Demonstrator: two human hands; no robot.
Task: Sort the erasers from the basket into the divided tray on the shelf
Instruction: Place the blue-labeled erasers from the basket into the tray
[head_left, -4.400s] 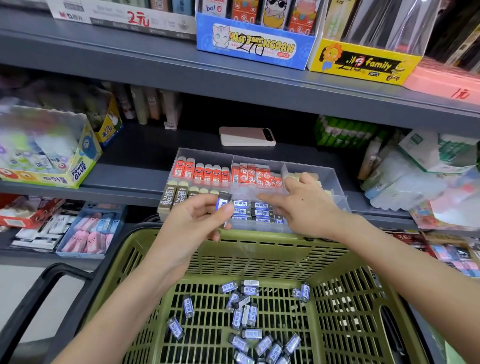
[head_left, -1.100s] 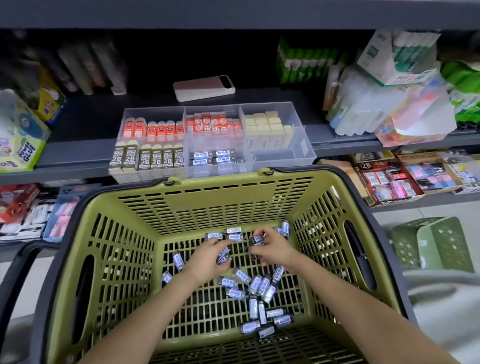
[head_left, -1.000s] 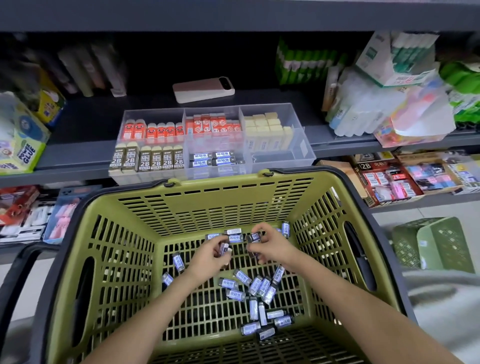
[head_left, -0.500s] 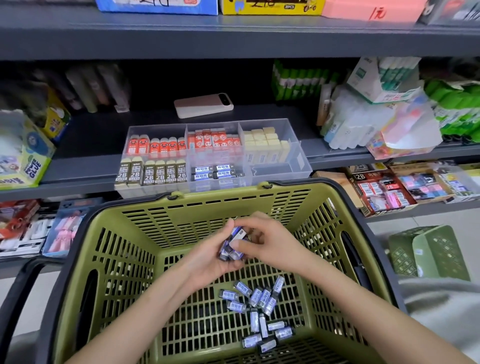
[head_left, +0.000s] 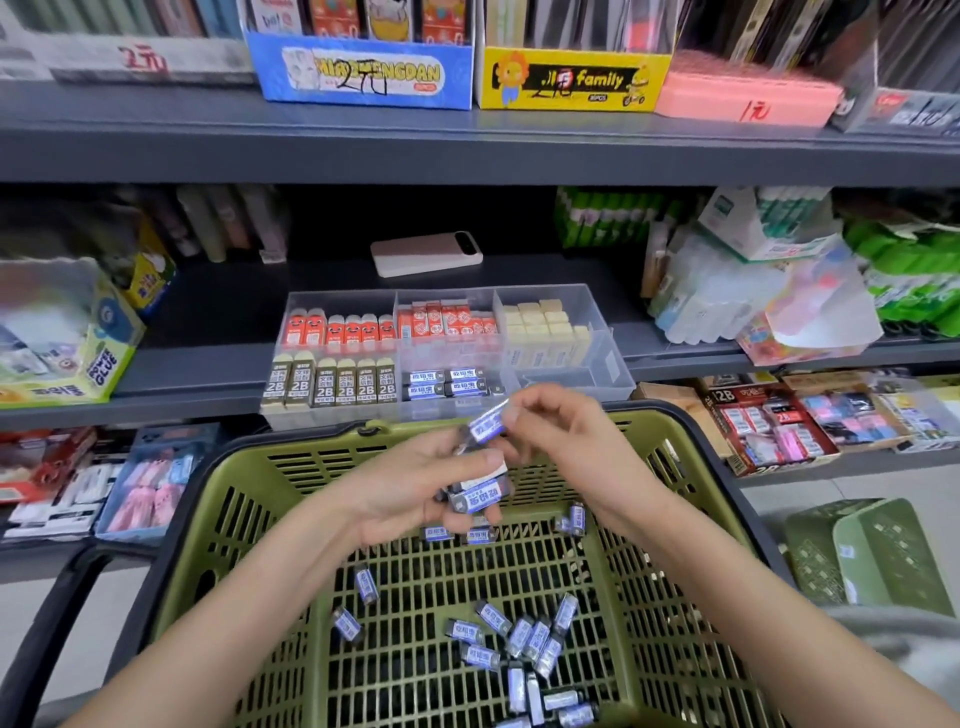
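Note:
The green basket (head_left: 670, 561) fills the lower half of the view, with several blue-sleeved erasers (head_left: 524, 639) loose on its floor. My left hand (head_left: 415, 488) is raised over the basket's far rim and grips a small stack of blue erasers (head_left: 478, 496). My right hand (head_left: 561, 431) pinches one blue eraser (head_left: 487, 427) just above that stack. The clear divided tray (head_left: 613, 364) stands on the shelf behind, holding red, 2B, cream and a few blue erasers (head_left: 447, 383) in separate compartments.
A pink phone (head_left: 426, 253) lies on the shelf behind the tray. A Power Glue box (head_left: 98, 358) stands to the left, wrapped packs (head_left: 769, 291) to the right. Display boxes line the upper shelf. A second green basket (head_left: 872, 556) sits at lower right.
Both hands have risen from the basket floor with erasers. The left hand now holds a stack and the right has lifted one eraser off it, toward the tray.

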